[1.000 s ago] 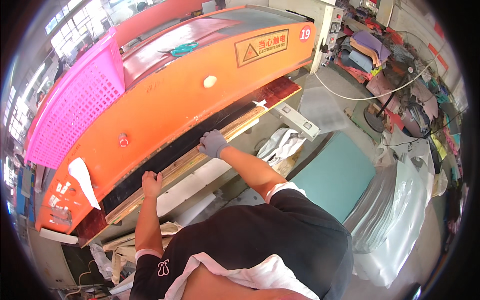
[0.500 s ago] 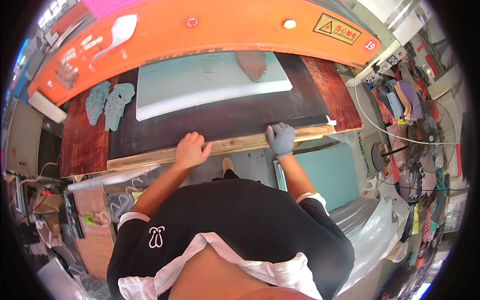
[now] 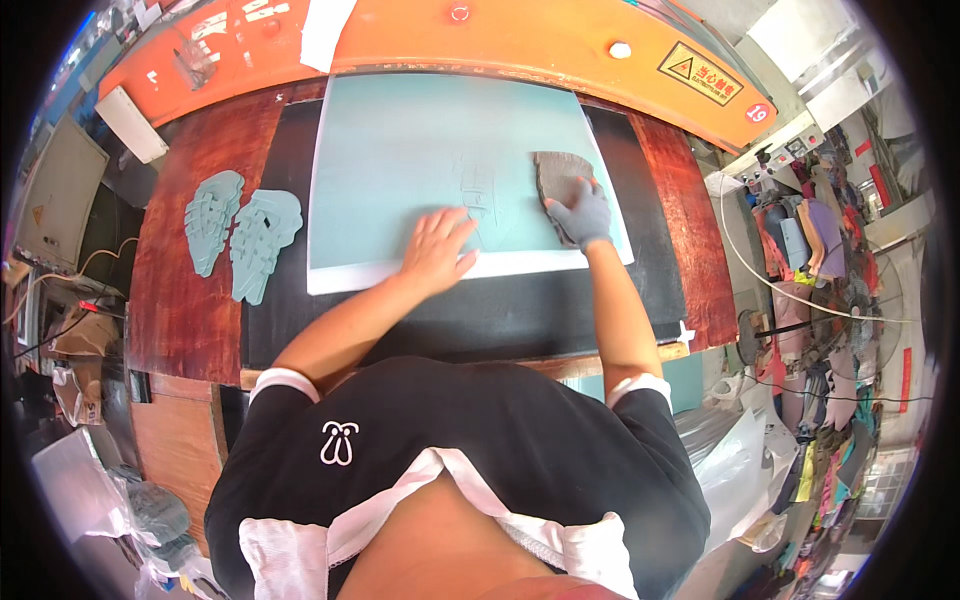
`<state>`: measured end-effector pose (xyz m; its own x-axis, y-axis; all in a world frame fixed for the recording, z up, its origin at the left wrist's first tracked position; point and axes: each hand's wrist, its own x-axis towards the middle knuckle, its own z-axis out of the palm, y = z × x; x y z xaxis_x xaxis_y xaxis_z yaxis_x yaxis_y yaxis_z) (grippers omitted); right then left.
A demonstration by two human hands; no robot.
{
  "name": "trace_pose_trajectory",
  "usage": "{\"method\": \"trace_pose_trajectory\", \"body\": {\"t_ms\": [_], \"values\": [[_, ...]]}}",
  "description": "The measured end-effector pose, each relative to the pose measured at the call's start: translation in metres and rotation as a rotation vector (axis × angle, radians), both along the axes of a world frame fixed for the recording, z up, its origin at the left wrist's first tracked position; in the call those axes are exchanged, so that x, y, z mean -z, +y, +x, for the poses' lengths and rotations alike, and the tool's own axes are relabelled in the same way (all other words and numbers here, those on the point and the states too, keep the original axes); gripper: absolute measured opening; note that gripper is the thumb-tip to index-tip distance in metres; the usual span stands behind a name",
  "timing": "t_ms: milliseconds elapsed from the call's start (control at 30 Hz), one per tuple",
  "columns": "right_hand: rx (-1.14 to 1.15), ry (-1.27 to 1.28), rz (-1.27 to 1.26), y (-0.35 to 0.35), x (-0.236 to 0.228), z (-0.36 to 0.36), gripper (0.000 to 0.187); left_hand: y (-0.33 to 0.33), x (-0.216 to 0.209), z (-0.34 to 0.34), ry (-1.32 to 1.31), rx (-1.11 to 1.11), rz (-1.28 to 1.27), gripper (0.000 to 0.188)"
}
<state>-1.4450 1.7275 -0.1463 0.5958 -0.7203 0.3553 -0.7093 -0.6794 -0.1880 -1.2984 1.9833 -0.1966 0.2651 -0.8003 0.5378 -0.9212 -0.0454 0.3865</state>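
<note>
A pale teal foam-like sheet (image 3: 400, 150) with a white near edge lies on the black board (image 3: 450, 320). Faint cut lines show near its middle. My left hand (image 3: 436, 247), bare, rests on the sheet's near part with fingers spread and nothing in them. On the sheet's right side sits a brown-grey block (image 3: 556, 175) with a curved outline. My right hand (image 3: 583, 215), in a grey glove, grips the block's right part, thumb across its top; the palm hides some of it. Two teal ribbed cut-out pieces (image 3: 265, 240) lie left of the sheet.
An orange machine beam (image 3: 400, 40) spans the far side, above the sheet's far edge. Reddish-brown wood (image 3: 180, 310) flanks the black board. At the right hang many coloured scraps (image 3: 800, 235), with a white cable (image 3: 730, 250) before them. Clear plastic (image 3: 735, 460) lies low right.
Both hands have left the board's wooden front edge and moved forward onto the sheet. My right hand has taken hold of the block. The whole view has shifted.
</note>
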Motion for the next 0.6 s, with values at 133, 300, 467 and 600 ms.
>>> {"method": "trace_pose_trajectory", "body": {"t_ms": [133,300,467,600], "values": [[0.19,0.193,0.1,0.008,-0.012,0.025,0.095,-0.025,0.0,0.0,-0.066,-0.103,0.34,0.06],[0.188,0.145,0.136,0.032,-0.013,0.001,0.092,-0.012,0.013,-0.023,-0.065,-0.145,0.531,0.065],[0.176,0.079,0.152,0.039,-0.008,-0.012,0.087,0.003,0.014,-0.039,-0.062,-0.163,0.533,0.063],[-0.016,-0.288,0.39,0.011,-0.006,-0.031,0.091,0.004,0.014,-0.04,-0.087,-0.177,0.502,0.062]]}}
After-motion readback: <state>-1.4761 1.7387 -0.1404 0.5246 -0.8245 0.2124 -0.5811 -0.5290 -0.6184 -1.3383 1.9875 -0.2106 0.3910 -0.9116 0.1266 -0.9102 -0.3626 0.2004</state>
